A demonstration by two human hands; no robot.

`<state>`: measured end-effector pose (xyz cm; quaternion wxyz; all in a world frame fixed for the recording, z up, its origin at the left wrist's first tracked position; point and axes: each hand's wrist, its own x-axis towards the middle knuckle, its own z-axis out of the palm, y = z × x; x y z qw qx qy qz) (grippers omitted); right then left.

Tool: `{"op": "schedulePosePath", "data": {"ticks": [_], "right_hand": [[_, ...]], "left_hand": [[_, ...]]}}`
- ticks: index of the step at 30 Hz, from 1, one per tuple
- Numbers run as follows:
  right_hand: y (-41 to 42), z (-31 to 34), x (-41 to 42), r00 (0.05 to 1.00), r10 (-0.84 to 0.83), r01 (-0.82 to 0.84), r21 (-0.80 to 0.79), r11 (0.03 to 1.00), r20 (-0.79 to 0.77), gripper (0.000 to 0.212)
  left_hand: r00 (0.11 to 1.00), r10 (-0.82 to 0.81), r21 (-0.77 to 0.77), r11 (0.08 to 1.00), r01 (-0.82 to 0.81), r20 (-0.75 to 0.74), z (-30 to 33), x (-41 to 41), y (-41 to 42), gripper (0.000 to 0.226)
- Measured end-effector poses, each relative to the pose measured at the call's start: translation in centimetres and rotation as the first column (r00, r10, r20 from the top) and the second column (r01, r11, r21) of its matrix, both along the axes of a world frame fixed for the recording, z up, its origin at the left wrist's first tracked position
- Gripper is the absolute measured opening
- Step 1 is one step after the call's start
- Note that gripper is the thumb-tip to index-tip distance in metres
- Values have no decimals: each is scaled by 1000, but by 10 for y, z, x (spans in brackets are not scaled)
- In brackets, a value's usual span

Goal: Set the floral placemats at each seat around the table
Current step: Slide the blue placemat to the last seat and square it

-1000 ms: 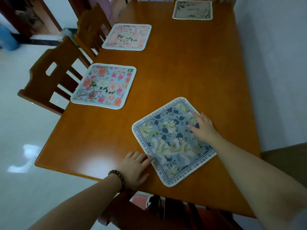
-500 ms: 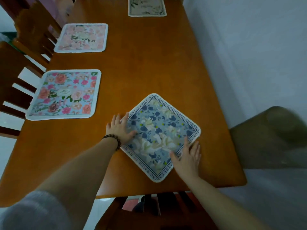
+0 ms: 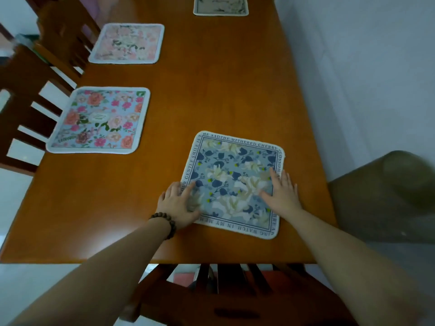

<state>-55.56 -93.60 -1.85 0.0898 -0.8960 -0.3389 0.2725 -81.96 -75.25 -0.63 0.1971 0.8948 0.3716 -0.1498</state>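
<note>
A blue floral placemat (image 3: pixel 233 177) with a lettered white border lies flat near the table's front edge, nearly square to it. My left hand (image 3: pixel 180 204), with a bead bracelet on the wrist, presses flat on the mat's left edge. My right hand (image 3: pixel 281 192) lies flat with fingers spread on its right side. A pink-and-blue floral placemat (image 3: pixel 98 120) sits at the left seat. A pale pink placemat (image 3: pixel 127 43) lies further back on the left. A cream placemat (image 3: pixel 220 5) is at the far end.
The wooden table (image 3: pixel 211 90) stands with its right side near a white wall (image 3: pixel 364 55). Wooden chairs (image 3: pixel 26 95) line the left side, and another chair (image 3: pixel 235 292) is tucked under the front edge. An olive seat (image 3: pixel 388 191) is at the right.
The blue placemat has been turned from a diagonal position to roughly square with the table edge. Both hands shifted with it; the left is now on its left edge, the right on its right side.
</note>
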Motion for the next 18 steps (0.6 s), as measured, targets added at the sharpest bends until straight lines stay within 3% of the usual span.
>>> {"op": "schedulePosePath", "data": {"ticks": [6,11,14,18], "right_hand": [[17,9,20,997,37,-37,7,999,-60,88],[-18,15,-12,988,-121,132,123,984,-93,96],[-46,9,-40,983,-138,152,118,981,-119,99],[-58,4,-52,994,-60,68,81,994,-96,100]], "left_hand": [[984,173,-45,984,-171,35,11,-6,-17,92],[950,306,-41,950,-309,-58,10,-10,-16,117],[942,304,-71,946,-316,-142,5,-9,-19,132],[957,254,-97,959,-268,-138,-1,-7,-29,133]]}}
